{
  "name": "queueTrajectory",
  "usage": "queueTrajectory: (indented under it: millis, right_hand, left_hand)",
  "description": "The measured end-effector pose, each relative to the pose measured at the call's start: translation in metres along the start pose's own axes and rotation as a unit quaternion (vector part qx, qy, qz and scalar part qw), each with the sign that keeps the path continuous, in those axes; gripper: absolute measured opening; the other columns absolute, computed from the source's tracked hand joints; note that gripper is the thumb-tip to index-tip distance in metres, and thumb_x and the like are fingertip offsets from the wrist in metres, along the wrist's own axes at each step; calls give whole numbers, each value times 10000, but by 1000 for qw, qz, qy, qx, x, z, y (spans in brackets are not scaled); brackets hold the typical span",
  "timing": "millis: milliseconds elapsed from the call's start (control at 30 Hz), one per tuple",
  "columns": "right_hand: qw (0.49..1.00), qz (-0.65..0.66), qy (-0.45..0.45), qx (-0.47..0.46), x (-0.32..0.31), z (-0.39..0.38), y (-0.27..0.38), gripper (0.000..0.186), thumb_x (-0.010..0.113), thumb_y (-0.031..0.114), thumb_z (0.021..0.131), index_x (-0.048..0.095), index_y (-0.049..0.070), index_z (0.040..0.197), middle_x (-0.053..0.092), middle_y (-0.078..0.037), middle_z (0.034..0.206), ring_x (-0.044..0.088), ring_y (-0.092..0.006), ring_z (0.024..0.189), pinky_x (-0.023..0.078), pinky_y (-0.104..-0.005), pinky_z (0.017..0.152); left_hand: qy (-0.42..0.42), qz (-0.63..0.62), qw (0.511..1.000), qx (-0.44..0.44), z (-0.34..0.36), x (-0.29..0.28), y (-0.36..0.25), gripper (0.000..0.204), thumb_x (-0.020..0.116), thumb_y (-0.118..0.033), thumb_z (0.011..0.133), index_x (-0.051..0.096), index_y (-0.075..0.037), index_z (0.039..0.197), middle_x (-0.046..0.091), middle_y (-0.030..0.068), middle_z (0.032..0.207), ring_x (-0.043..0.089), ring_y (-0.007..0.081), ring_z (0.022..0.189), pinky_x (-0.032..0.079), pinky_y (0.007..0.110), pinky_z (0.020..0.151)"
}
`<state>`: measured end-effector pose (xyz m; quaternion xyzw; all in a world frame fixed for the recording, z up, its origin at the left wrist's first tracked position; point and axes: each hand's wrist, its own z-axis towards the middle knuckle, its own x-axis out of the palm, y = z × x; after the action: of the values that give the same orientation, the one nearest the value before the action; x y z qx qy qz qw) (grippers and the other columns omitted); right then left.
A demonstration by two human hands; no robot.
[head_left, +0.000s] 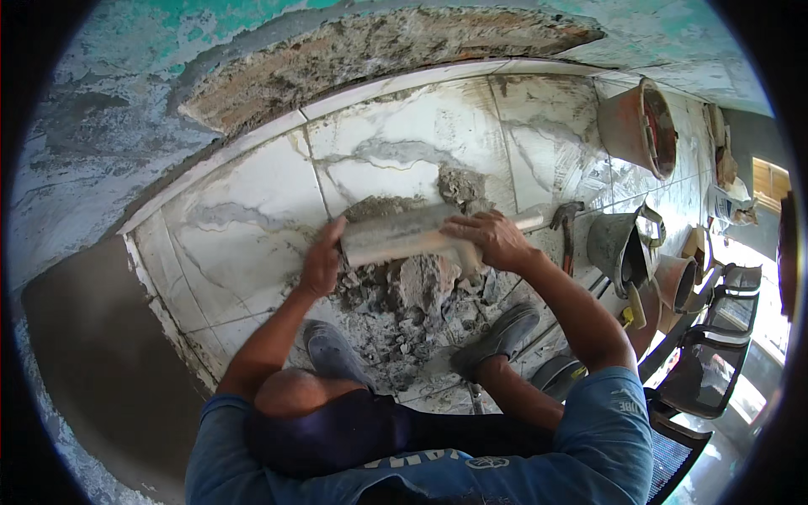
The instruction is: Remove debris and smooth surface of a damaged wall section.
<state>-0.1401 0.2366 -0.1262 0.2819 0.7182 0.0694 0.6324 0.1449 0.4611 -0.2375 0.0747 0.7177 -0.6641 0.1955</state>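
So both hands are on a long flat trowel (pixel 404 236): left hand (pixel 322 263) pinching its left end, right hand (pixel 491 238) wrapped over the right part. It sits on a heap of grey mortar and rubble (pixel 404 295) on the marble-look tiles (pixel 252 227), just beyond the shoes (pixel 505 332). Looks early, heap mostly unspread. Hammer (pixel 566 227) and buckets (pixel 619 248) sit right.

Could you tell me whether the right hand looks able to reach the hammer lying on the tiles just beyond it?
Probably yes. The hammer lies on bare tile just past the right hand, with nothing between them. However, that hand currently holds the flat board together with the left hand, so it would have to let go.
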Motion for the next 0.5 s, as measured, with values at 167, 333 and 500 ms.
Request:
queueTrajectory:
  millis: [167,333,500]
  right_hand:
    - [959,136,-67,240,-26,-45,-24,538,525,-27,782,563,164,1283,647,-126,1153,645,-251,1006,505,-367,921]
    - [919,41,-166,354,-29,-62,-55,606,655,38,744,532,193,1317,662,-151,1095,659,-282,941,528,-388,821]
    - [979,-49,-19,199,21,-85,-1,586,685,85,774,521,197,1325,592,-101,1261,638,-269,1026,524,-414,875]
  left_hand:
    - [-36,-4,999,38,-19,5,-5,656,215,-481,983,380,8,1388,420,211,1400,330,373,1345,210,466,1119]
    - [-63,169,981,64,14,0,1,646,274,-463,976,360,24,1392,384,216,1422,303,389,1348,199,491,1115]
    - [2,107,993,46,14,23,-11,763,264,-565,954,224,14,1449,323,219,1458,305,406,1341,230,472,1111]
